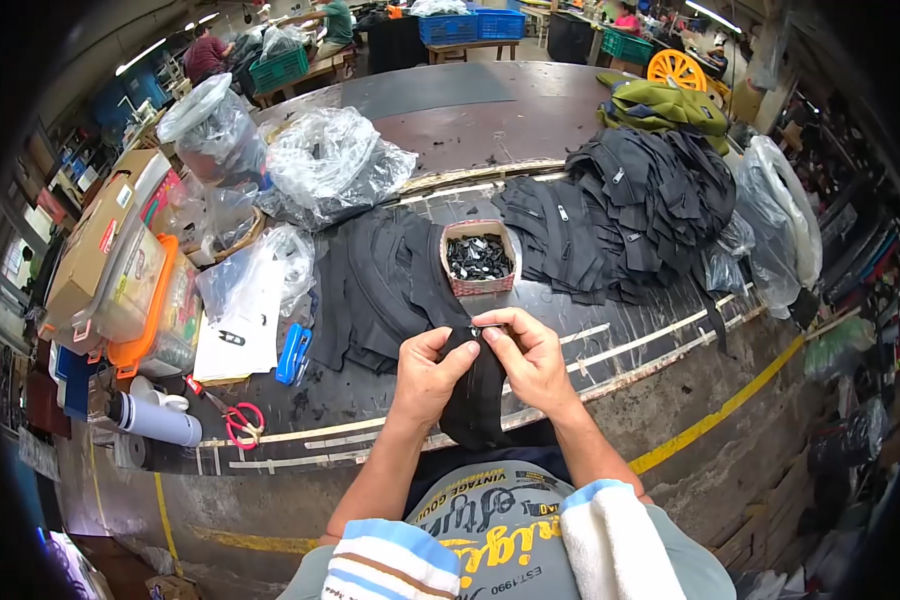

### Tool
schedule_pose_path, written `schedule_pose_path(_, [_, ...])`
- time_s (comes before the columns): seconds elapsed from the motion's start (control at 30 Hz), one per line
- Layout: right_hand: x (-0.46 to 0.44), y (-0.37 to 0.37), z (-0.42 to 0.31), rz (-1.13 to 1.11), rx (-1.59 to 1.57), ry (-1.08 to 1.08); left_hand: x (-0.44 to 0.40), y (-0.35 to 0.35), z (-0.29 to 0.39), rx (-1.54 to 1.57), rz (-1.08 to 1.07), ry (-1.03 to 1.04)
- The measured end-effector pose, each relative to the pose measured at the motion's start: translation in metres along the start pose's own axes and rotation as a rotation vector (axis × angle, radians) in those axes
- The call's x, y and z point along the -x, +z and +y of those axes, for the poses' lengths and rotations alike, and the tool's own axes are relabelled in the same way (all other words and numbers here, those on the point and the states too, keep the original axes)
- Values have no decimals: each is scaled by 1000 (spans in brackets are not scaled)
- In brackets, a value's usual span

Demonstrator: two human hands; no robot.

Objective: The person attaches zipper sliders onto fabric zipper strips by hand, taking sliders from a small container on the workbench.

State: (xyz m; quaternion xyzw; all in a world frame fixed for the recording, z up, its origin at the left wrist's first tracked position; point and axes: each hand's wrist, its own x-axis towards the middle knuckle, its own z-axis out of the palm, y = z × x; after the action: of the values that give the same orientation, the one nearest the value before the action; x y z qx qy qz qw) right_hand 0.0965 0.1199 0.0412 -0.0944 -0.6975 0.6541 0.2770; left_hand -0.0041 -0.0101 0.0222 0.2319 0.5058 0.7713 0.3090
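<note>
At the near edge of a dark, tape-marked table [567, 322], a person's left hand [432, 378] and right hand [526, 362] pinch the upper end of a black fabric strip [470, 402] between thumbs and fingers. Beyond sits a red-patterned rectangular box [485, 288] holding small black parts [476, 256]; heaped black fabric pieces [652, 205] lie toward the far right corner.

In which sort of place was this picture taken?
Probably a sewing workshop: black zippered pieces lie heaped on a long worktable, a basket there holds small dark parts, and other people are among crates in the background.
</note>
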Motion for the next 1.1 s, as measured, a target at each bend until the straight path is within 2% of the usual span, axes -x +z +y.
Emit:
schedule_pose_path(0.37, [-1, -6, -2, -56, 68, -29, 6, 5, 0, 15, 52, 19])
schedule_pose_path(0.5, [-2, -5, 0, -37, 134, -177, 6, 8, -4, 31, 84, 51])
schedule_pose_path(0.7, [-7, -10, -7, -47, 131, -228, 6, 11, 3, 16, 80, 43])
schedule_pose_path(0.83, [-8, -15, 0, -37, -33, 21, 2, -2, 6, -160, -5, 50])
schedule_pose_path(1.0, [-11, -18, 2, -35, -120, 59, 5, -3, 9, -283, -43, 74])
schedule_pose_path(1.1, [-10, -11, -3, -16, -177, 75, 7, 1, 10, -248, -16, 75])
